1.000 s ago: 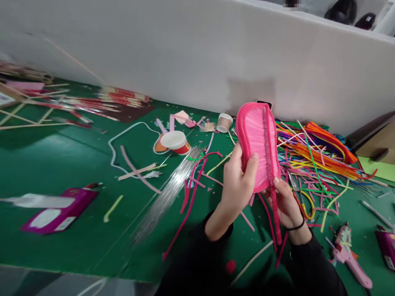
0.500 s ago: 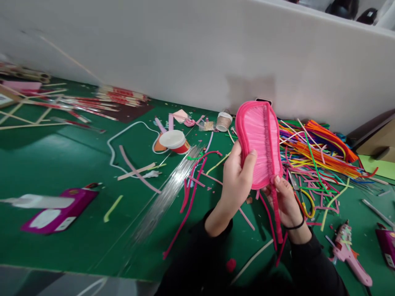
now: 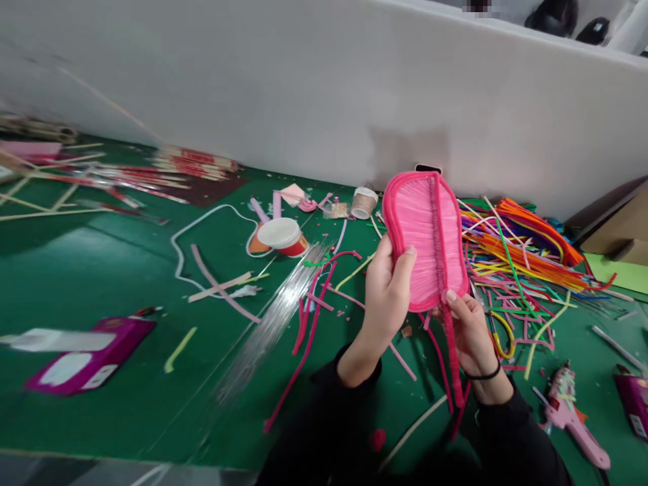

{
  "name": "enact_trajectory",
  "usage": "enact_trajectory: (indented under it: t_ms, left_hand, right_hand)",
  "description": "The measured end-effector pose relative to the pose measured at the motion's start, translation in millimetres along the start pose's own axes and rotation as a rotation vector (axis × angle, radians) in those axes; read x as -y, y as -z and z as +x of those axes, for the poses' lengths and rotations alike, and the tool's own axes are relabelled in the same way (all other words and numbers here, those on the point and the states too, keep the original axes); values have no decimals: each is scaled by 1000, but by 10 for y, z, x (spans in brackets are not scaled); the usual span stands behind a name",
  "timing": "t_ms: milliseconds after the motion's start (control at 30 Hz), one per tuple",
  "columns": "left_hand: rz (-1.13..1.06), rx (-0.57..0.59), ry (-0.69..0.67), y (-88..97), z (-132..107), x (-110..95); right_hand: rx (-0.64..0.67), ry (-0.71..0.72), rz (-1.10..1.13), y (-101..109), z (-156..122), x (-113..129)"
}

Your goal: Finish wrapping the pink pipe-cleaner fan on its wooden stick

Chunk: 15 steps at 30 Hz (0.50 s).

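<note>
A pink hand fan (image 3: 418, 250) is held upright above the table, its pale pink face pleated and its rim bound in darker pink. A fuzzy stem runs up its face and continues below as a wrapped pink handle (image 3: 452, 354). My left hand (image 3: 387, 290) grips the fan's left edge, thumb on the front and fingers behind. At the base of the face, my right hand (image 3: 466, 327) pinches the top of the handle with its thumb in front; its other fingers are partly hidden behind. Loose pink pipe cleaners (image 3: 439, 361) lie underneath.
Colourful pipe cleaners (image 3: 526, 236) heap at the right, with yellow-handled scissors (image 3: 503, 337) beside them. A pink glue gun (image 3: 570, 412) lies front right. Clear thin rods (image 3: 273, 324), a paper cup (image 3: 283, 236) and a purple box (image 3: 91, 354) sit to the left. A white partition (image 3: 304, 88) stands behind.
The fan has turned slightly, so its face shows wider towards the right. Both hands keep their hold. The whole view has shifted a little.
</note>
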<state>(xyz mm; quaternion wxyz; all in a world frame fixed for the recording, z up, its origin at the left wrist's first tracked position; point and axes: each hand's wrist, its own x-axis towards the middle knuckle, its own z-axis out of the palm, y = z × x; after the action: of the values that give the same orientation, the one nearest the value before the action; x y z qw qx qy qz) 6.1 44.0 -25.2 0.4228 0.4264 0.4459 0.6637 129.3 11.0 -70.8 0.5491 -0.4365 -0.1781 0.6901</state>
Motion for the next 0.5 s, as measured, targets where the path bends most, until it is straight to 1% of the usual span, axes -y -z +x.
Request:
enact_trajectory:
  t_ms: [233,367,433,500]
  left_hand:
    - [-38,-7,26,10,19,27]
    - [-8,-16,-1,5,5,7]
    - [-15,5,9,1,-17,-9]
    - [-53,54,59,-8,-48,-26]
  right_hand:
    - [48,24,-9,38,0,23]
    - [66,23,-20,64,4,48]
    - [59,21,-27,63,4,52]
    - [58,33,-15,60,1,50]
